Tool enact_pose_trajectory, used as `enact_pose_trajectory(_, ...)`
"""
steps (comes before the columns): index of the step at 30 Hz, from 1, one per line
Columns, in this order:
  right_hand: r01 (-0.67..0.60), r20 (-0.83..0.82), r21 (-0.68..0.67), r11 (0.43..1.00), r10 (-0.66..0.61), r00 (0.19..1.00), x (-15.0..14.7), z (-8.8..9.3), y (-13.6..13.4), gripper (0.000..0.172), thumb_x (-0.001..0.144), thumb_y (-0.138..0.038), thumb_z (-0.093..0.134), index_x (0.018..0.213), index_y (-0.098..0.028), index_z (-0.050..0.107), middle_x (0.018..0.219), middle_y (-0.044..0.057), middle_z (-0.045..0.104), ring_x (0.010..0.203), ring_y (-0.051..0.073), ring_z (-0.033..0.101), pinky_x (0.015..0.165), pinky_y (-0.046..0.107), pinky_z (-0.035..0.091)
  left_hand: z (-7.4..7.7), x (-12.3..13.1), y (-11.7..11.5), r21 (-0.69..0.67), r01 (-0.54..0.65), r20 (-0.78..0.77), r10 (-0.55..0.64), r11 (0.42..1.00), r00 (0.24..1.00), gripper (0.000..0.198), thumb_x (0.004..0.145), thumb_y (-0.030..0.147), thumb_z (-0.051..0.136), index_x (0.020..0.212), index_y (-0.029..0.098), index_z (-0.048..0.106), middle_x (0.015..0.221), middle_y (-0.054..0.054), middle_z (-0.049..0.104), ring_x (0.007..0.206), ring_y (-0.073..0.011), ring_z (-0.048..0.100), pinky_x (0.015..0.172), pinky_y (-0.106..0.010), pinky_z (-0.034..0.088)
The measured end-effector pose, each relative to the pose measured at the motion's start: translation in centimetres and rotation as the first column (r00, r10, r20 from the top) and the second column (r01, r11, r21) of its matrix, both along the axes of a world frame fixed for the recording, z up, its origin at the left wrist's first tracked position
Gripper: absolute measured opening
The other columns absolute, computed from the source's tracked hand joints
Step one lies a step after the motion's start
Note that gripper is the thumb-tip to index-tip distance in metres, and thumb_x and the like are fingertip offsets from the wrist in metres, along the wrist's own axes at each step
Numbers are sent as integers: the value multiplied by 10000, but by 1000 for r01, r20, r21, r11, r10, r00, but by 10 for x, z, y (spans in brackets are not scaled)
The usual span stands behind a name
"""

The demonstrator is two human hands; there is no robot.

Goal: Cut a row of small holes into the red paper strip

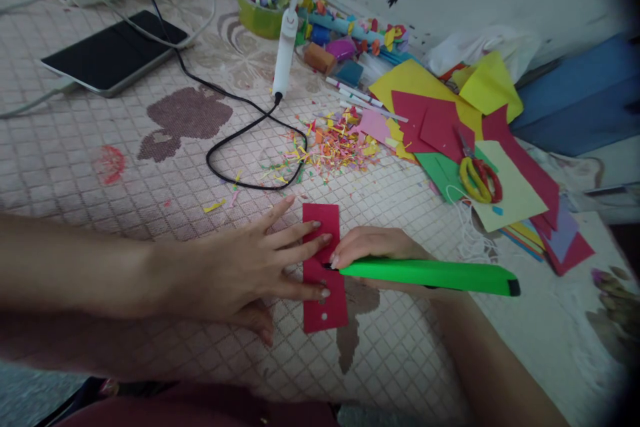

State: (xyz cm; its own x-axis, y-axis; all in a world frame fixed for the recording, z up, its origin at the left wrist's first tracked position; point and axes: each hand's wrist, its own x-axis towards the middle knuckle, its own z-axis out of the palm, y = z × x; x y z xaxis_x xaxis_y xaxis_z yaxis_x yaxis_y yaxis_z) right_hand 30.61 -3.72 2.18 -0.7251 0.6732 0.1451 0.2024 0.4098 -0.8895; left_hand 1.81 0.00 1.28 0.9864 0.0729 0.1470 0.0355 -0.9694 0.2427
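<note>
The red paper strip (315, 273) on the tablecloth (285, 373) has one round hole (324, 316) near its bottom, its middle seems unfinished, and the left hand (245, 263) presses it, fingers spread, while the right hand (383, 243) grips a green cutter (430, 273) over it.

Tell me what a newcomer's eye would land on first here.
Probably the bright green tool in the right hand, its dark tip at the red paper strip under the left hand's spread fingers. Next, likely the confetti-like scraps heaped beyond the hands, then the yellow-and-red scissors on coloured papers at right.
</note>
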Motion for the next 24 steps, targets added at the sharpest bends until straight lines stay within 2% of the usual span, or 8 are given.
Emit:
enact_pose_trajectory(6, -4, 3, 4, 1000, 4, 1000, 0, 0, 1, 220, 1021, -354, 621, 1126, -198, 734, 1064, 83, 785, 1034, 164, 720, 931, 298, 561, -3, 2, -5, 34, -30, 14, 30, 999, 999, 766, 779, 727, 761, 1452, 422, 559, 1558, -89, 528, 1467, -381, 451, 1229, -720, 210)
enact_pose_trajectory(11, 14, 9, 4, 1000, -14, 1000, 0, 1, 0, 251, 1022, -397, 612, 1124, -204, 737, 1051, 80, 790, 1021, 170, 724, 918, 307, 564, -2, 3, -2, 56, -10, 16, 9, 998, 1000, 780, 802, 735, 732, 1461, 355, 562, 1526, -123, 554, 1419, -382, 503, 1231, -697, 236)
enact_pose_trajectory(18, 13, -19, -28, 1000, -14, 1000, 0, -1, 0, 213, 1005, -351, 648, 1132, -204, 735, 1057, 81, 785, 1018, 171, 724, 907, 304, 567, -4, 0, -3, 77, -14, -17, 15, 997, 1000, 714, 857, 745, 660, 1460, 378, 555, 1540, -123, 536, 1431, -379, 484, 1224, -718, 214)
enact_pose_trajectory(24, 19, -13, -45, 999, -20, 1000, 0, 1, -1, 213, 1008, -353, 642, 1132, -207, 736, 1050, 80, 781, 1002, 179, 724, 890, 320, 570, -4, 4, -9, 96, -51, 24, 49, 994, 999, 778, 808, 774, 690, 1465, 378, 563, 1469, -117, 592, 1350, -383, 545, 1196, -663, 321)
